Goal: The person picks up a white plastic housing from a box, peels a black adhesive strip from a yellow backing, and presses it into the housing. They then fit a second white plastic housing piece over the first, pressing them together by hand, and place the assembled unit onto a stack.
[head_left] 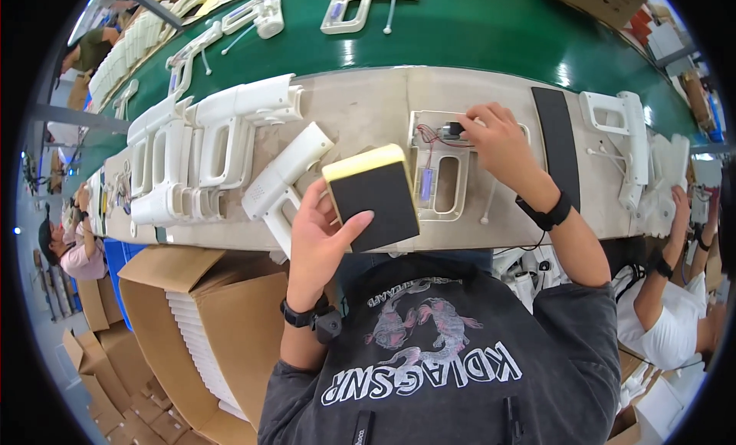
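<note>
My left hand (316,234) grips a thick stack of square black foam pads (376,206) with pale yellow edges, thumb on the black face. On the table in front of me lies an open white gun-shaped plastic housing half (461,186). Inside it are red and dark wires (426,136), a purple cylindrical cell (427,184) and a small metal motor (447,131). My right hand (502,142) reaches over the housing, fingers pinched on a small black piece (458,129) at the motor. A white rod (489,203) hangs out beside the housing.
White housing shells (222,150) stand grouped at left, with another gun-shaped shell (287,177) nearer. A black strip (557,146) lies right. Assemblies (356,8) sit on the green belt (475,39). A cardboard box (245,315) stands below left. A co-worker (667,315) is at right.
</note>
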A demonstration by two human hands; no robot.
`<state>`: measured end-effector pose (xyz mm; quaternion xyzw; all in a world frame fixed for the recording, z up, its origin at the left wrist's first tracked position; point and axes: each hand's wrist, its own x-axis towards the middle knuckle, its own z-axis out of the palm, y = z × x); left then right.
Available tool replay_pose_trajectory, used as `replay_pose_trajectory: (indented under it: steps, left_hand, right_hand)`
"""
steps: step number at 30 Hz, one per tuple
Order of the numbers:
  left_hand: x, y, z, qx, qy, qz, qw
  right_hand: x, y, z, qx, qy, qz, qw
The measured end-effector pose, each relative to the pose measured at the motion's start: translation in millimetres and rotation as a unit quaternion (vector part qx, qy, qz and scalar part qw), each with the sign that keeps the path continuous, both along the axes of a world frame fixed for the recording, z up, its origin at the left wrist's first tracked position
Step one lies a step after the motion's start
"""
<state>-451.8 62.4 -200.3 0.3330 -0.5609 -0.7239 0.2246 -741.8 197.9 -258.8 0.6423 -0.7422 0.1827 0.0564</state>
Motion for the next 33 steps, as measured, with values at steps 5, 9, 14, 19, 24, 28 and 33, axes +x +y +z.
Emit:
replay_pose_trajectory:
  steps: [5, 9, 14, 19, 24, 28, 33]
  left_hand:
    - [-3, -2, -14, 0.021, -0.024, -0.053, 0.998]
    - [-7, 6, -12, 0.034, 0.008, -0.063, 0.997]
    - [3, 6, -9, 0.067, 0.049, -0.055, 0.995]
    - [17, 0, -16, 0.199, 0.071, -0.103, 0.972]
    - [26, -3, -12, 0.126, 0.052, -0.142, 0.980]
    - [25, -11, -11, 0.111, 0.102, -0.062, 0.987]
    - [-2, -23, -16, 0.035, 0.132, -0.025, 0.990]
  right_hand:
    - [51, -9, 45, -0.079, -0.204, 0.009, 0.976]
    - [89, -18, 45, -0.102, -0.259, 0.131, 0.952]
    - [91, -15, 39, -0.086, -0.309, 0.120, 0.940]
    - [92, -9, 47, -0.009, -0.429, 0.133, 0.894]
    - [82, -6, 45, 0.034, -0.534, 0.191, 0.823]
    - [53, -8, 48, -0.052, -0.549, 0.044, 0.833]
    - [45, 5, 30, 0.024, -0.197, 0.149, 0.969]
